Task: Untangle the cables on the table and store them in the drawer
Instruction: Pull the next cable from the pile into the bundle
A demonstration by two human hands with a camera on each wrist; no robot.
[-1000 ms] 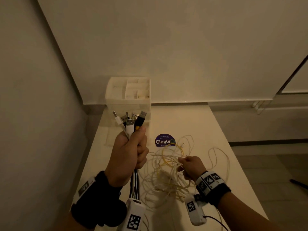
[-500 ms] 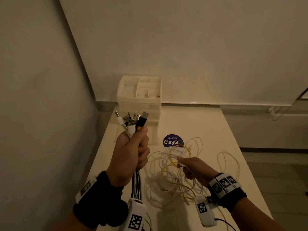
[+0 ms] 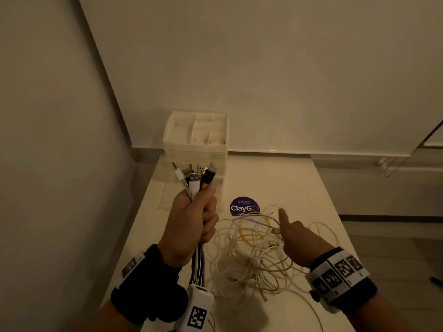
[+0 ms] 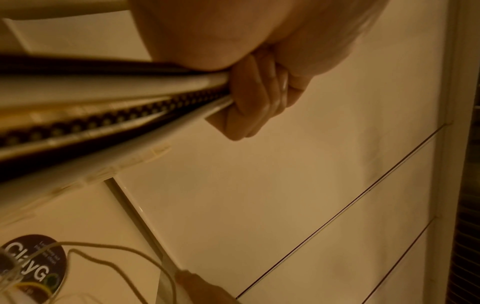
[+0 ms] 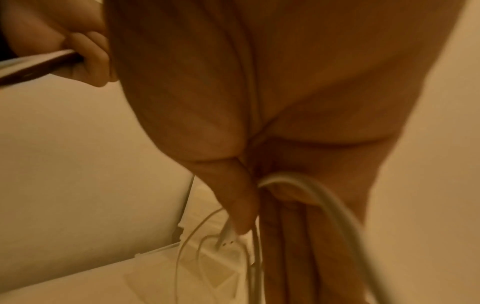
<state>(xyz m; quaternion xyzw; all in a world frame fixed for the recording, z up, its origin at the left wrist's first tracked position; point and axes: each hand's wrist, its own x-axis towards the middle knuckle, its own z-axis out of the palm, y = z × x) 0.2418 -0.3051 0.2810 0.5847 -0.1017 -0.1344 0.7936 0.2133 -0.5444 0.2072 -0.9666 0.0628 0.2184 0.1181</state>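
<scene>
My left hand (image 3: 191,224) grips a bundle of cables (image 3: 196,178) upright, with several USB plugs fanning out above the fist. In the left wrist view its curled fingers (image 4: 257,98) close round the black and white cords (image 4: 103,102). A tangle of white and yellow cables (image 3: 251,255) lies on the table. My right hand (image 3: 294,238) hovers over the tangle's right side. Its thumb (image 5: 233,195) pinches a white cable end (image 5: 227,234) against the fingers, and the index finger points forward.
A white drawer unit (image 3: 195,140) with a divided open top stands at the table's far left against the wall. A round purple ClayGo sticker (image 3: 244,207) lies on the white table (image 3: 275,178). A wall runs along the left side.
My right hand has drawn a white cable end up and to the right out of the tangle, and its index finger has stretched out. The left hand keeps its bundle still.
</scene>
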